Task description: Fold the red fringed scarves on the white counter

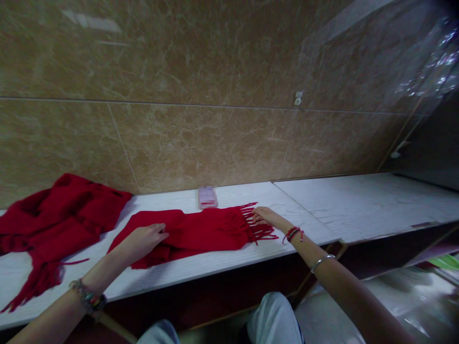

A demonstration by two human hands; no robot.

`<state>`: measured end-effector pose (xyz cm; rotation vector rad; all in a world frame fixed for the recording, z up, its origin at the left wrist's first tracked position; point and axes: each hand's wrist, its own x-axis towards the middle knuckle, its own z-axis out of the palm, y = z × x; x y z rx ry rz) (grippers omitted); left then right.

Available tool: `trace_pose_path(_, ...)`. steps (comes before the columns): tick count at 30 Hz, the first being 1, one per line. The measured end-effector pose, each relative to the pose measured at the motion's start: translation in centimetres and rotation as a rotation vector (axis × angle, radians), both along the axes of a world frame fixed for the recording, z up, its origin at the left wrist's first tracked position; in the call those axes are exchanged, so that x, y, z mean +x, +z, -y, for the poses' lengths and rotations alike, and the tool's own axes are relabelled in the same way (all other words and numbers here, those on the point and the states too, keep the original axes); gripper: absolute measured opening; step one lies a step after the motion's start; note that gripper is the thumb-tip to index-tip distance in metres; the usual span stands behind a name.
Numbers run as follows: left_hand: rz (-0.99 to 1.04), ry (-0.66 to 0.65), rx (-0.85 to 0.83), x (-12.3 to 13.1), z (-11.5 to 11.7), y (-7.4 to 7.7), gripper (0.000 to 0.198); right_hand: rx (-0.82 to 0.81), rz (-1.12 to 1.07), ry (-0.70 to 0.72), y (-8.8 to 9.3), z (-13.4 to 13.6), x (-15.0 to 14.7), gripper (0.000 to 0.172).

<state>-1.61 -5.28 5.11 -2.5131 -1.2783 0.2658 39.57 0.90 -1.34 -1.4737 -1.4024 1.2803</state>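
A folded red scarf (201, 231) lies along the white shelf (358, 205) at lower centre. The left hand (143, 240) rests on its left part with fingers curled; whether it pinches the cloth cannot be told. The right hand (264, 217) lies flat and open on the fringe (258, 228). A heaped second red scarf (60, 210) sits at lower left, and a small pink packet (207, 197) stands just behind, against the marble wall (215, 95)

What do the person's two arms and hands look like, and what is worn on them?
Both forearms are bare, with no sleeves in view, and neither the left hand nor the right hand wears a glove. The left wrist carries a multicoloured beaded bracelet. The right wrist carries a red cord bracelet, and a thin silver bangle sits higher on that forearm.
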Motion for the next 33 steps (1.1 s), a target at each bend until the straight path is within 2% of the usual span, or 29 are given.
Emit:
trace_pose_path(2,-0.014,0.033,0.008,-0.3,0.4,-0.2,0.041,0.031,0.062,0.014,0.2,0.2,-0.2,0.017)
trace_pose_path(5,-0.009,0.057,0.011,0.9,1.1,-0.5,0.041,0.082,0.159,0.028,0.2,0.3,-0.5,0.015)
trace_pose_path(7,0.015,0.02,0.004,2.5,1.3,-0.6,0.043,0.138,0.279,0.033,0.1,0.2,-0.7,0.014)
trace_pose_path(9,0.056,-0.06,-0.036,4.2,1.3,-0.4,0.049,0.238,0.495,0.057,0.3,0.1,-0.8,0.015)
trace_pose_path(12,0.124,-0.149,-0.253,6.4,0.5,-0.1,0.054,0.395,0.773,0.12,1.2,0.2,-1.5,0.019)
trace_pose_path(15,0.207,-0.136,-0.443,8.3,-1.2,0.2,0.05,0.567,0.863,0.155,2.5,1.0,-3.7,0.03)
trace_pose_path(18,0.336,-0.121,-0.347,10.3,-3.5,-0.5,0.042,0.702,0.912,0.202,2.9,2.0,-7.2,0.058)
trace_pose_path(19,0.373,-0.109,-0.29,10.9,-4.3,-1.0,0.041,0.716,0.943,0.231,2.7,2.2,-8.2,0.062)
trace_pose_path(21,0.407,-0.052,-0.209,11.8,-5.5,-2.3,0.042,0.703,1.011,0.274,2.1,2.1,-9.4,0.052)
trace_pose_path(23,0.381,0.065,-0.203,12.2,-6.2,-3.7,0.045,0.652,1.054,0.242,1.4,1.2,-8.9,0.031)
trace_pose_path(26,0.296,0.218,-0.248,12.5,-6.4,-5.1,0.05,0.562,1.079,0.099,1.2,-1.0,-5.6,0.027)
trace_pose_path(30,0.259,0.255,-0.213,13.6,-6.5,-4.6,0.048,0.556,1.063,-0.057,2.3,-2.8,-2.0,0.031)
trace_pose_path(32,0.302,0.212,-0.189,14.7,-7.1,-4.0,0.044,0.655,0.977,-0.032,2.8,-2.5,-2.4,0.031)
trace_pose_path(33,0.328,0.178,-0.181,15.3,-7.6,-3.8,0.041,0.728,0.922,0.045,2.9,-2.2,-3.0,0.03)
